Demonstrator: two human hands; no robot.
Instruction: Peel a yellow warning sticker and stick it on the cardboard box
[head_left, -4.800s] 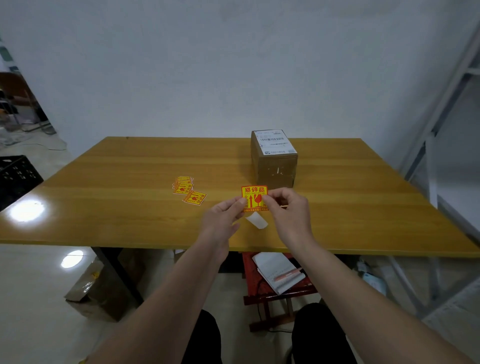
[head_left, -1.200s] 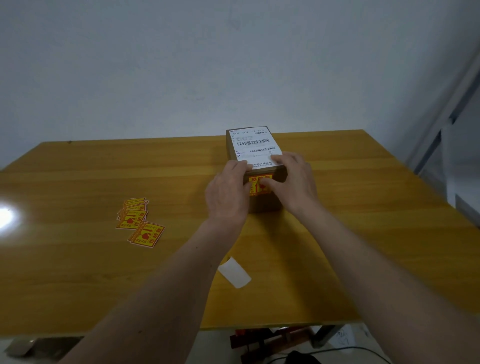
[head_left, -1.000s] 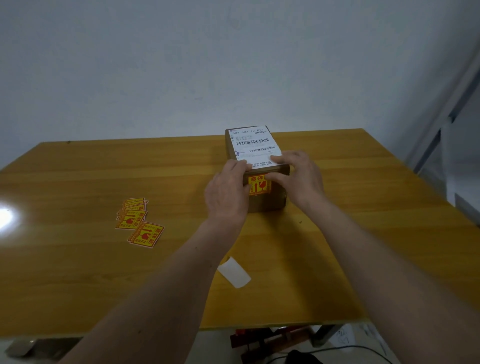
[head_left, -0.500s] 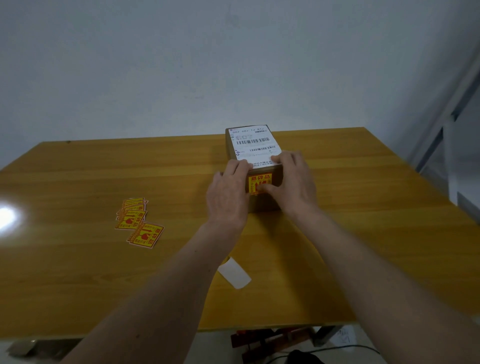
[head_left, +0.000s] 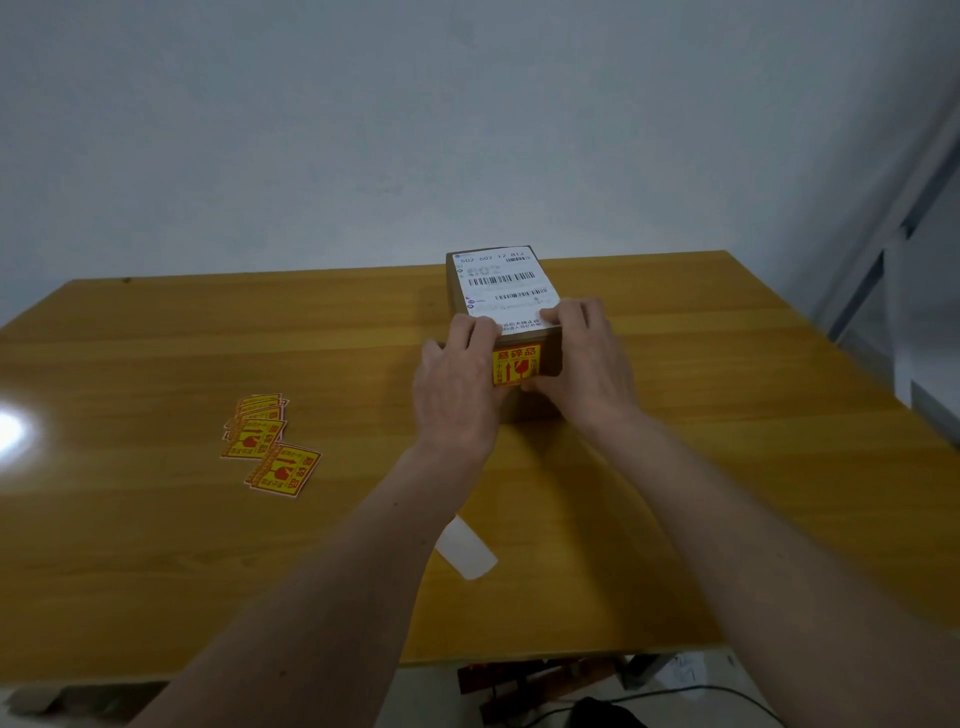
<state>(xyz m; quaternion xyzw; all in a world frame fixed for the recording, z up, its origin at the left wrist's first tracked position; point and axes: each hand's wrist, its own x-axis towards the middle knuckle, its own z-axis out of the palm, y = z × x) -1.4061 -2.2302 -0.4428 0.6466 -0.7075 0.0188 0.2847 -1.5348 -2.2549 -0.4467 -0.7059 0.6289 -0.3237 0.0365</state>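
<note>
A brown cardboard box (head_left: 532, 408) stands on the wooden table (head_left: 727, 415), with a white shipping label on its top. A yellow warning sticker (head_left: 516, 364) with red print lies flat on the box's near face. My left hand (head_left: 457, 389) grips the box's left near corner, fingers over the top edge. My right hand (head_left: 587, 364) grips the right near corner, with its thumb at the sticker's lower right edge. Both hands cover the sticker's sides.
A loose pile of several yellow warning stickers (head_left: 267, 441) lies on the table to the left. A white peeled backing paper (head_left: 467, 551) lies near the front, partly under my left forearm. A metal rack frame (head_left: 883, 223) stands at the right.
Earlier I held the peeled sticker in both hands above the table; now it sits on the box's near face. Over the last second my hands have shifted slightly along its edges.
</note>
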